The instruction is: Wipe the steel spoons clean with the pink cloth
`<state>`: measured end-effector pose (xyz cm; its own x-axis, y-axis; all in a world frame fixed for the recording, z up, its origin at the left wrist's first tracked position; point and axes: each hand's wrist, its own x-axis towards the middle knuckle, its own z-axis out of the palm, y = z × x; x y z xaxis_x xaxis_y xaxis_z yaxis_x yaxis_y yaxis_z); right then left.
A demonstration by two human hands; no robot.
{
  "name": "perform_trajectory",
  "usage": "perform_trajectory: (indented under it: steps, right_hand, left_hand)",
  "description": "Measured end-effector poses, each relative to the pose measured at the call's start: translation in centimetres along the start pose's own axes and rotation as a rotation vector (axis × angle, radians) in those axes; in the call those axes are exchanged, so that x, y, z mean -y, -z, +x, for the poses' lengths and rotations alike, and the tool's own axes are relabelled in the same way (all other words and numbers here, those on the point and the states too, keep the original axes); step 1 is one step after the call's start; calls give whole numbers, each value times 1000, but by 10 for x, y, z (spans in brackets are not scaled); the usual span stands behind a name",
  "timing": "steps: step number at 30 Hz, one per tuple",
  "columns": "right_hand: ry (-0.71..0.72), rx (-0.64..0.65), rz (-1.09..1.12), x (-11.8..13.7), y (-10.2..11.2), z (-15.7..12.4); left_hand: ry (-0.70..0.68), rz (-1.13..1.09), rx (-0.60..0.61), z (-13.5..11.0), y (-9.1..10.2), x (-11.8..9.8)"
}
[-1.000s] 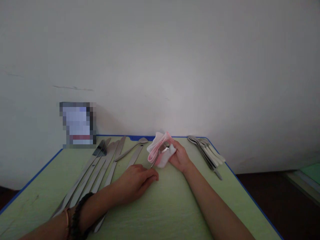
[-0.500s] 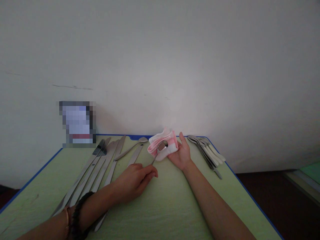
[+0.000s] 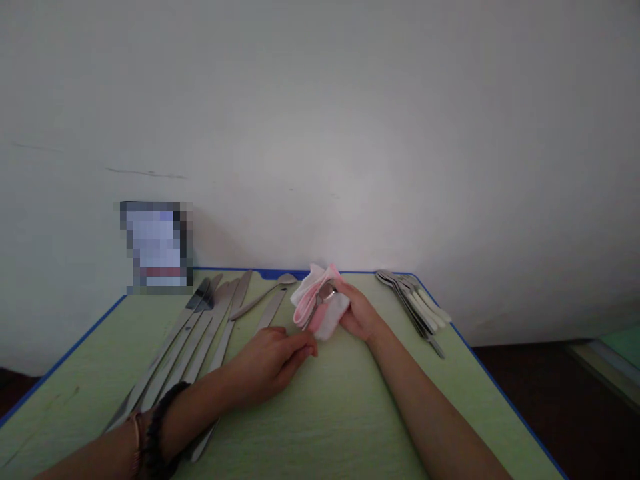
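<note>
The cloth (image 3: 336,315) is pink and white, the spoon (image 3: 327,291) silvery, the bracelet (image 3: 157,430) black, the desk (image 3: 350,413) pale green, blue-edged

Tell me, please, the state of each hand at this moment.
Left hand: closed, holding a spoon by its handle.
Right hand: closed, holding a pink-and-white cloth.

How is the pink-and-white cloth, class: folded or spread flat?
Folded: the cloth shows doubled, looped layers in the right hand.

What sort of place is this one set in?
Probably a plain indoor room, perhaps in a home: a green, blue-edged table stands against a pale, marked wall, and spoons and long metal utensils lie on it. Which room, I cannot tell.
</note>
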<state>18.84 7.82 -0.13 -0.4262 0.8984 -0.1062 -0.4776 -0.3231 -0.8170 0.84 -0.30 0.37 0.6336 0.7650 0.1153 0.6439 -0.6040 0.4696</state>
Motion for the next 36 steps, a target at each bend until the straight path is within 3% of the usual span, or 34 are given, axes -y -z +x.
perform_trajectory:
  steps: [7,15,26,36]
  right_hand:
    - [-34,-95,97,-2,0,6]
    - [-5,-75,-53,-2,-1,0]
    - [-13,55,-153,-1,-1,-5]
    - [14,-84,-48,-7,5,4]
  left_hand:
    - [9,20,7,-1,1,-2]
    - [5,48,16,0,3,-4]
    - [-13,14,6,0,2,-2]
    - [21,5,24,-1,2,-3]
